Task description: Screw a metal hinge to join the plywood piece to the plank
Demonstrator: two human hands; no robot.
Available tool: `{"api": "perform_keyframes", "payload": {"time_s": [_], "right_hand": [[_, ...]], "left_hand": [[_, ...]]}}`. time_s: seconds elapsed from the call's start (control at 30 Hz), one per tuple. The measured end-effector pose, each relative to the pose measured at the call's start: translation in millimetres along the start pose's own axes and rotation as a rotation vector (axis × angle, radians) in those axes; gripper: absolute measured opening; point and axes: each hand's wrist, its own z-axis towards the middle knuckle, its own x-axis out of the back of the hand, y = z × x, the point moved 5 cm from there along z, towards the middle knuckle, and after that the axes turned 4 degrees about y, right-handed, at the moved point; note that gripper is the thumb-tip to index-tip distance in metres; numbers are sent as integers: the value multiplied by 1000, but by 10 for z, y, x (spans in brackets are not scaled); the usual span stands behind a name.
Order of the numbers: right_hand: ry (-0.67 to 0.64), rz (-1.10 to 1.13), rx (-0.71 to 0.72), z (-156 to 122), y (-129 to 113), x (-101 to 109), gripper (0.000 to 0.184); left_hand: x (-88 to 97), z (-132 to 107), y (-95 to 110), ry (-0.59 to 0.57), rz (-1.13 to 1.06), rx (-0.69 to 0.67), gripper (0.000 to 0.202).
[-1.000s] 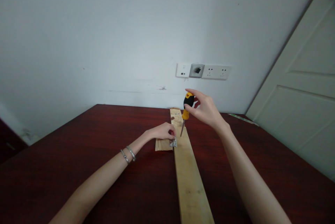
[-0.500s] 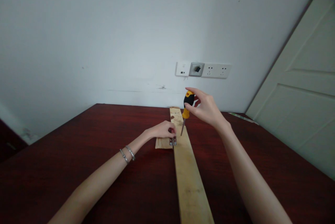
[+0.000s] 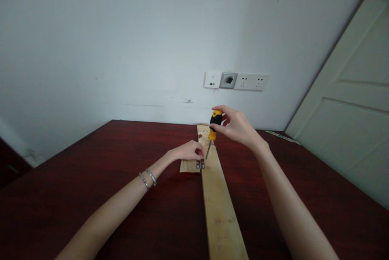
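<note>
A long pale wooden plank [image 3: 219, 203] lies lengthwise on the dark red table [image 3: 121, 195]. A short wooden piece [image 3: 188, 166] sits against its left side, joined by a small metal hinge [image 3: 200, 165]. My left hand [image 3: 188, 151] rests curled on the short piece, its fingertips pressed at the hinge. My right hand [image 3: 236, 127] grips the handle of a yellow and black screwdriver [image 3: 213, 127], which stands tilted with its tip down at the hinge.
A white wall with a row of sockets [image 3: 236, 81] rises behind the table. A white door [image 3: 349, 110] stands at the right. A thin pale strip [image 3: 281, 137] lies near the table's far right edge.
My right hand has lowered and shifted slightly left with the screwdriver, bringing the tip closer to the hinge. The left hand has stayed in place.
</note>
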Motion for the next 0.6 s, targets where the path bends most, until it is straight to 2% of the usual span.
{"api": "perform_keyframes", "payload": {"time_s": [0.17, 0.6], "right_hand": [[-85, 61, -39, -11, -15, -32, 37], [-153, 47, -69, -27, 58, -132, 33]], "left_hand": [[-6, 3, 5, -26, 0, -7, 11], [7, 8, -1, -6, -18, 1, 7]]}}
